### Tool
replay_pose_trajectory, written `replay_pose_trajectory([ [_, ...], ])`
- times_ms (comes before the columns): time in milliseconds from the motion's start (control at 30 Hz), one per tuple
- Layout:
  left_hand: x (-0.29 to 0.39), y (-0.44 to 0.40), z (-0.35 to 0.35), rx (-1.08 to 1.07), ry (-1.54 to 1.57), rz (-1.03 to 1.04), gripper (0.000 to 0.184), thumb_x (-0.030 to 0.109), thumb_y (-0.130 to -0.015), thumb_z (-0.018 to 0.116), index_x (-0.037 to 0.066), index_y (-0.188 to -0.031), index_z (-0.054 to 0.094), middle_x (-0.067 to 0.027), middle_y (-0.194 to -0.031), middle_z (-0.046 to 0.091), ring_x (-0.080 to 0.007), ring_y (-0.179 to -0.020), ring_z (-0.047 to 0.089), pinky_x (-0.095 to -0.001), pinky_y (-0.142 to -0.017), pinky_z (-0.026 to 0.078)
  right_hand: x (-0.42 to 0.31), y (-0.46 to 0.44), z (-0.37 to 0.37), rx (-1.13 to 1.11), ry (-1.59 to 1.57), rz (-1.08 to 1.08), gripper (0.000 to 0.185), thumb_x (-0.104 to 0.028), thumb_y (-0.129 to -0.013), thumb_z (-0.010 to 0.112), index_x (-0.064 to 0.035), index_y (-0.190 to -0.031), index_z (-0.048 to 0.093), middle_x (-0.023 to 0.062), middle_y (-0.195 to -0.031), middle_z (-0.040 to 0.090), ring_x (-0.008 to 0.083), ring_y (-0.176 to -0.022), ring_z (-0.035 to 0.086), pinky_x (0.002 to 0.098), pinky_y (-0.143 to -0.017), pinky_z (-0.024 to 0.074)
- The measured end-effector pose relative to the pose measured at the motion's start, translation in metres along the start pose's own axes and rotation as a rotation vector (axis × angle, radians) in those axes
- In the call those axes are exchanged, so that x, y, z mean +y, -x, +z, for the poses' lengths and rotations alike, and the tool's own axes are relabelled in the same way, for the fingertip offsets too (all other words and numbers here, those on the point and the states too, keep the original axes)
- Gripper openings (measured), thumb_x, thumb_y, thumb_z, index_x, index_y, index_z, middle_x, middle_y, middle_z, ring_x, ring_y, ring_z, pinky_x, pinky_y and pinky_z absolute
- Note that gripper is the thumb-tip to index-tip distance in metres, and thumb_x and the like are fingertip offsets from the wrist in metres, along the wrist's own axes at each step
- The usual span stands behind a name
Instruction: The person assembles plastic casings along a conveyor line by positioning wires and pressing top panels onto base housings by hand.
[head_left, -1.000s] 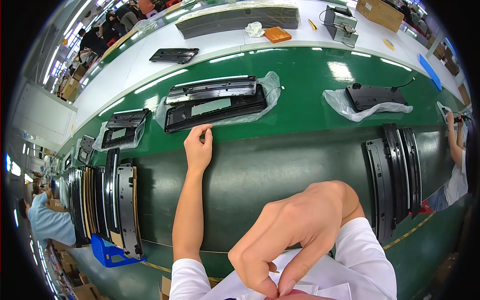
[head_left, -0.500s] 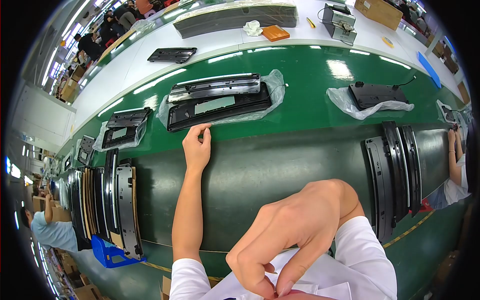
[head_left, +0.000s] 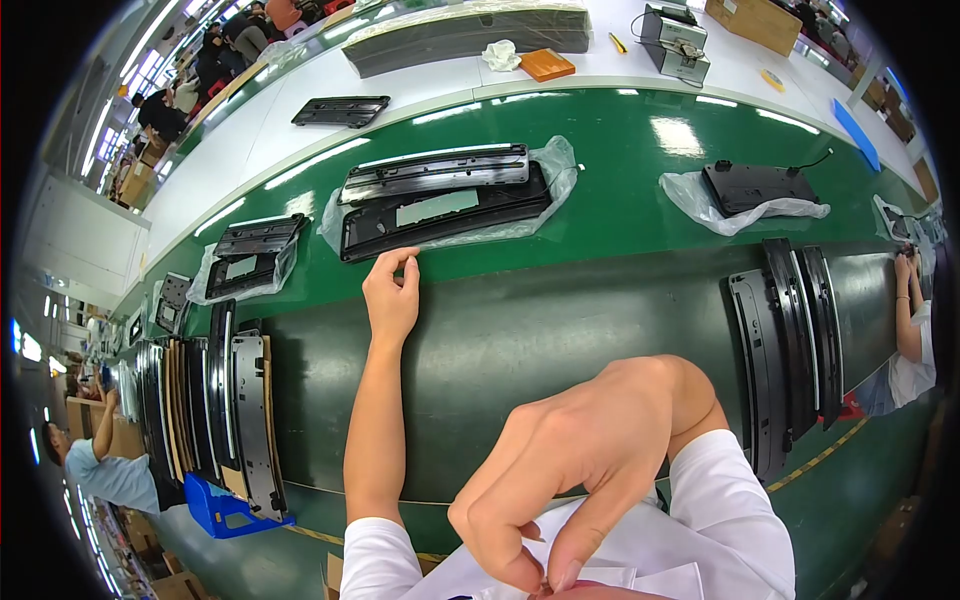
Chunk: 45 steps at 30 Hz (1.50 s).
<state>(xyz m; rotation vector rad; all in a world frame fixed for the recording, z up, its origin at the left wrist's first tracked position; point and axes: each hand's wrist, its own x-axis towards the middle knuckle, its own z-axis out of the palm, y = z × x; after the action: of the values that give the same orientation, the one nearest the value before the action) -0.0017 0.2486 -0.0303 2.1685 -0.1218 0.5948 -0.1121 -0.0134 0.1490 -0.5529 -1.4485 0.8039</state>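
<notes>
My left hand point(head_left: 391, 290) is at the near edge of the green surface, its thumb and fingers closed together, just below a black panel assembly point(head_left: 440, 220) lying on clear plastic wrap point(head_left: 562, 168). Whether anything is between those fingertips is too small to tell. Close to the camera, my right hand point(head_left: 590, 450) is raised in front of my white clothing, thumb and forefinger pinched together at the bottom edge of the view. What the pinch holds, if anything, is hidden.
Black panels point(head_left: 205, 410) stand in a row at the left, above a blue stool point(head_left: 225, 512). More upright panels point(head_left: 765, 370) are at the right. Another wrapped panel point(head_left: 760, 188) lies at the upper right. Co-workers point(head_left: 110, 462) sit left and at the far right point(head_left: 910, 340).
The panel assembly and the wrapped panel at the upper right have shifted slightly rightward in view. Both my hands keep nearly the same pose. The left co-worker's arm has risen and posture changed.
</notes>
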Motion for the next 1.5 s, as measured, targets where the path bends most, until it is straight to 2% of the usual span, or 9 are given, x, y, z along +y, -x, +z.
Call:
replay_pose_trajectory([
  [267, 0.0, -0.001, -0.003, 0.006, 0.033, 0.002, 0.015, 0.006, -0.098, 0.064, 0.001, -0.107, 0.075, -0.0083, -0.104, 0.073, -0.0156, -0.084, 0.07, -0.027, -0.064, 0.054, 0.001, -0.002, 0.004, 0.031, 0.143, -0.082, 0.012, -0.012, -0.1, 0.065, 0.0001, -0.101, 0.065, 0.0092, -0.093, 0.066, 0.0252, -0.081, 0.064, 0.0355, -0.069, 0.0509],
  [433, 0.004, -0.001, -0.006, -0.004, 0.016, -0.042, 0.016, 0.006, -0.098, 0.063, 0.002, -0.108, 0.076, -0.0087, -0.104, 0.073, -0.0137, -0.071, 0.065, -0.0274, -0.062, 0.052, 0.0, -0.003, 0.004, 0.036, 0.173, -0.129, 0.009, -0.007, -0.102, 0.059, 0.0008, -0.104, 0.064, 0.0106, -0.098, 0.063, 0.0288, -0.087, 0.062, 0.0378, -0.073, 0.0512],
  [567, 0.003, -0.001, -0.008, -0.002, 0.01, -0.031, 0.016, 0.006, -0.098, 0.063, 0.002, -0.107, 0.076, -0.0087, -0.105, 0.073, -0.0137, -0.072, 0.066, -0.0272, -0.062, 0.052, 0.002, -0.005, 0.004, 0.03, 0.195, -0.137, 0.009, -0.007, -0.103, 0.058, 0.0004, -0.104, 0.063, 0.0105, -0.098, 0.062, 0.0289, -0.089, 0.062, 0.0382, -0.073, 0.0511],
  [633, 0.002, -0.001, -0.008, -0.022, 0.012, -0.063, 0.017, 0.01, -0.1, 0.064, 0.003, -0.109, 0.076, -0.0066, -0.105, 0.074, -0.0124, -0.088, 0.069, -0.0263, -0.066, 0.053, 0.001, -0.005, 0.003, 0.027, 0.202, -0.133, 0.009, -0.007, -0.103, 0.058, 0.0002, -0.104, 0.063, 0.0105, -0.098, 0.062, 0.0289, -0.09, 0.062, 0.0382, -0.073, 0.0513],
  [867, 0.003, 0.0, -0.008, -0.027, 0.025, -0.072, 0.017, 0.01, -0.1, 0.063, 0.002, -0.109, 0.076, -0.0066, -0.105, 0.074, -0.0128, -0.088, 0.069, -0.0261, -0.066, 0.053, -0.001, -0.005, 0.009, 0.082, 0.221, -0.164, 0.007, -0.004, -0.099, 0.06, 0.0009, -0.103, 0.063, 0.0108, -0.095, 0.061, 0.0294, -0.086, 0.061, 0.0379, -0.073, 0.0511],
  [933, 0.003, -0.001, -0.008, -0.011, 0.02, -0.049, 0.016, 0.006, -0.098, 0.064, 0.001, -0.106, 0.075, -0.0089, -0.105, 0.073, -0.0146, -0.075, 0.068, -0.0276, -0.061, 0.052, 0.003, -0.006, 0.012, 0.125, 0.253, -0.211, 0.007, -0.001, -0.096, 0.061, 0.0021, -0.102, 0.062, 0.0112, -0.092, 0.06, 0.0296, -0.083, 0.06, 0.0376, -0.073, 0.0507],
  [1033, 0.004, -0.001, -0.009, -0.023, 0.027, -0.066, 0.017, 0.01, -0.1, 0.064, 0.002, -0.109, 0.076, -0.0064, -0.105, 0.074, -0.0129, -0.087, 0.068, -0.0261, -0.066, 0.053, 0.005, -0.008, 0.013, 0.149, 0.232, -0.226, 0.006, -0.001, -0.096, 0.06, 0.0027, -0.101, 0.061, 0.0113, -0.092, 0.059, 0.0295, -0.082, 0.059, 0.0371, -0.073, 0.0502],
  [1367, -0.001, -0.001, -0.007, -0.003, 0.021, -0.036, 0.016, 0.009, -0.099, 0.064, 0.003, -0.108, 0.076, -0.006, -0.103, 0.074, -0.013, -0.082, 0.067, -0.026, -0.066, 0.052, 0.011, -0.011, 0.019, 0.128, 0.135, -0.12, 0.006, -0.003, -0.098, 0.059, 0.0017, -0.101, 0.058, 0.0095, -0.093, 0.058, 0.0254, -0.078, 0.058, 0.0352, -0.069, 0.0494],
  [1500, 0.0, -0.001, -0.009, 0.022, 0.001, 0.001, 0.014, 0.006, -0.096, 0.065, 0.002, -0.105, 0.075, -0.0101, -0.101, 0.073, -0.0173, -0.08, 0.07, -0.0288, -0.062, 0.053, 0.015, -0.017, 0.02, 0.193, 0.078, -0.131, 0.006, -0.004, -0.098, 0.063, 0.0011, -0.099, 0.062, 0.0079, -0.091, 0.063, 0.0211, -0.074, 0.06, 0.0321, -0.064, 0.0493],
])
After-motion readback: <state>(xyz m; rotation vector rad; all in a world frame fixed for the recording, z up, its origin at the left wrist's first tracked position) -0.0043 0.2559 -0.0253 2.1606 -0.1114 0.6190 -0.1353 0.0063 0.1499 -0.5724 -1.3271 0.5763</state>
